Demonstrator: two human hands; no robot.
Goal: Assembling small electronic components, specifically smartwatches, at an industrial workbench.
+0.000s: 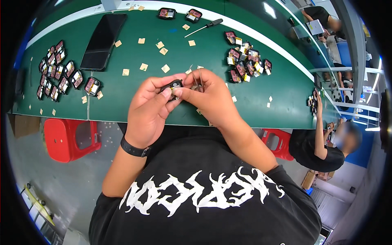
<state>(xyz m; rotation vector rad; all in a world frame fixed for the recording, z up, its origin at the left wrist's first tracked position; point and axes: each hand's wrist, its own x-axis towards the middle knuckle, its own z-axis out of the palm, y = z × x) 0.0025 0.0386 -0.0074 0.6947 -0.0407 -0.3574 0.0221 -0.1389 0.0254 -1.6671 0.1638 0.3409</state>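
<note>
Where the small black unit (pixel 174 85) is sitting: between the two hands — both are touching it, just inside the table's near edge in this view.
Left hand (pixel 143 107): is holding the unit's left side, thumb lying over the face, fingers curling partway behind.
Right hand (pixel 216 98): is pinching the unit's right side, thumb and forefinger nearly together; bent fingers are also keeping hold of thin metal tweezers (pixel 199 79).
Near edge: is running just below the hands, the black shirt (pixel 204 163) facing it.
Far edge: a white strip (pixel 149 5) is bordering the green table (pixel 261 108).
Room ahead: pale squares (pixel 144 67) are dotting the green beyond the hands, up to a screwdriver (pixel 210 25).
Room leftward: a black phone (pixel 103 43) and a cluster of units (pixel 56 70) are bounding it.
Room rightward: a second cluster (pixel 248 61) is standing toward the far side — nearer, green surface is stretching toward a co-worker's hand (pixel 319 102).
Below the table: red stools (pixel 61 143) are standing left and right.
</note>
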